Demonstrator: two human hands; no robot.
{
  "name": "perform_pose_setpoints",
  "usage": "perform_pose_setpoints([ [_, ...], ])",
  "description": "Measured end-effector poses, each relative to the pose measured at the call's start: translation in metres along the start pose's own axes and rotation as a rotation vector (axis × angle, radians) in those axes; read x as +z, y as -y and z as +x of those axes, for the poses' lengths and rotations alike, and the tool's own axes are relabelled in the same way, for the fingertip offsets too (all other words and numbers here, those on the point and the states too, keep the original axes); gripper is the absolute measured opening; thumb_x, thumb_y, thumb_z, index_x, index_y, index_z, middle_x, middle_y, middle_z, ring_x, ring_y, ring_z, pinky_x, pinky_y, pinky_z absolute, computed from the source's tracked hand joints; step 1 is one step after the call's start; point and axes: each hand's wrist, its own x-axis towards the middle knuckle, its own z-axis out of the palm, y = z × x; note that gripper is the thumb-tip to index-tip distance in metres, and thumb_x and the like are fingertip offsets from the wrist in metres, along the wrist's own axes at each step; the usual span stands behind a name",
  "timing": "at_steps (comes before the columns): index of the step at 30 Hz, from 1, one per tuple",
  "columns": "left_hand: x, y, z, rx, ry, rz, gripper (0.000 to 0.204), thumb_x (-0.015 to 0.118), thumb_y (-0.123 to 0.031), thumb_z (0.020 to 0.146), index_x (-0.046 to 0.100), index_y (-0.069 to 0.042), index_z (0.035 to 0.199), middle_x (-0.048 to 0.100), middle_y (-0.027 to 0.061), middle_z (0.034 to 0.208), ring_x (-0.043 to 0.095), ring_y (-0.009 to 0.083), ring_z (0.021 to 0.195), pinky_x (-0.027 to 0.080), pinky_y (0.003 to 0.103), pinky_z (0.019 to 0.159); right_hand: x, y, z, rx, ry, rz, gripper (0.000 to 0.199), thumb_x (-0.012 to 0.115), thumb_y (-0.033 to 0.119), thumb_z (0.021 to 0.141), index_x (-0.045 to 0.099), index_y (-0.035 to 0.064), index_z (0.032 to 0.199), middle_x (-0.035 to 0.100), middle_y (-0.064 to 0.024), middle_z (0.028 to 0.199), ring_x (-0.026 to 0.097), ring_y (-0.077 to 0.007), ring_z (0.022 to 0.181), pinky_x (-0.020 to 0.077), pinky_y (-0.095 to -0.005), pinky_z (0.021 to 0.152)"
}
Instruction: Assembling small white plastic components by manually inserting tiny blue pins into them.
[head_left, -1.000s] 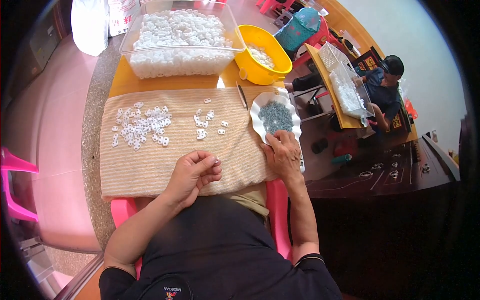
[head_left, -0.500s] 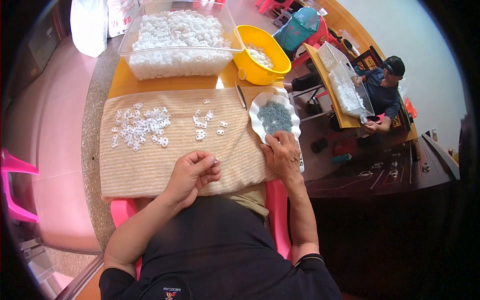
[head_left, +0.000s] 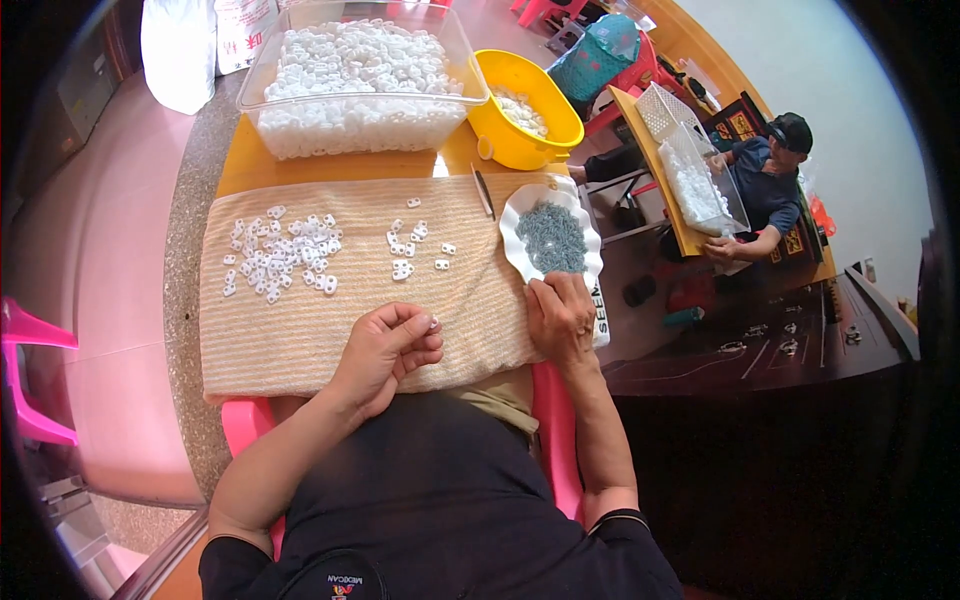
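My left hand (head_left: pixel 385 352) hovers over the near part of the towel (head_left: pixel 300 350), thumb and forefinger pinched on a small white plastic piece (head_left: pixel 434 322). At the near rim of a scalloped white dish (head_left: pixel 512 250) is my right hand (head_left: pixel 565 318), its fingers drawn together; whatever is between them is hidden. The dish holds a heap of thin grey screw-like pieces (head_left: pixel 548 238). Many white two-holed plastic pieces (head_left: pixel 285 255) lie spread on the left of the towel. A smaller group of the same pieces (head_left: pixel 405 245) sits nearer the middle.
Behind the towel stand a clear bin (head_left: pixel 350 125) heaped with white pieces and a yellow basin (head_left: pixel 555 140) with more. A slim, pointed tool (head_left: pixel 484 192) lies left of the dish. At the right, another person (head_left: pixel 765 185) works at a separate table (head_left: pixel 690 240).
My right hand has drawn back slightly from inside the dish to its near rim. My left hand stays nearly still, pinching the white piece. The other person's hand has shifted.
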Motion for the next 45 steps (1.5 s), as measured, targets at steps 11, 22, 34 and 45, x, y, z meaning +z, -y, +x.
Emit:
perform_pose_setpoints([
  [11, 0.003, 0.000, -0.003, 0.059, 0.002, 0.046, 0.012, 0.061, -0.010, 0.092, 0.058, -0.005, 0.102, 0.064, 0.0063, 0.089, 0.064, 0.0126, 0.079, 0.058, 0.027, 0.070, -0.004, 0.006, 0.003, 0.119, -0.028, 0.114, 0.006, 0.064, 0.003, 0.080, 0.060, -0.0010, 0.082, 0.058, -0.0155, 0.083, 0.057, -0.0336, 0.077, 0.0466, -0.0402, 0.067],
  [22, 0.008, 0.002, -0.008, 0.030, 0.140, 0.226, 0.017, 0.060, -0.013, 0.093, 0.060, -0.001, 0.105, 0.063, 0.0045, 0.086, 0.063, 0.0115, 0.077, 0.056, 0.026, 0.072, -0.021, 0.067, 0.013, 0.180, 0.100, 0.691, 0.005, 0.062, 0.001, 0.084, 0.058, -0.0013, 0.084, 0.056, -0.0125, 0.082, 0.056, -0.0244, 0.075, 0.0449, -0.0312, 0.068],
  [34, 0.010, -0.001, -0.011, -0.076, 0.213, 0.225, 0.022, 0.058, -0.025, 0.095, 0.061, -0.003, 0.097, 0.062, 0.0023, 0.084, 0.061, 0.0103, 0.076, 0.053, 0.024, 0.071, -0.013, 0.090, 0.007, 0.136, 0.141, 0.873, 0.006, 0.062, 0.004, 0.087, 0.059, -0.0001, 0.090, 0.056, -0.0125, 0.086, 0.056, -0.0223, 0.077, 0.0449, -0.0299, 0.069],
  [45, 0.011, 0.000, -0.010, -0.025, 0.186, 0.240, 0.020, 0.057, -0.024, 0.096, 0.059, -0.004, 0.095, 0.060, 0.0009, 0.081, 0.059, 0.0079, 0.072, 0.053, 0.023, 0.067, -0.008, 0.090, 0.004, 0.333, 0.251, 1.095, 0.011, 0.060, 0.008, 0.092, 0.060, -0.0024, 0.091, 0.057, -0.0073, 0.087, 0.054, -0.0121, 0.081, 0.0447, -0.0240, 0.070],
])
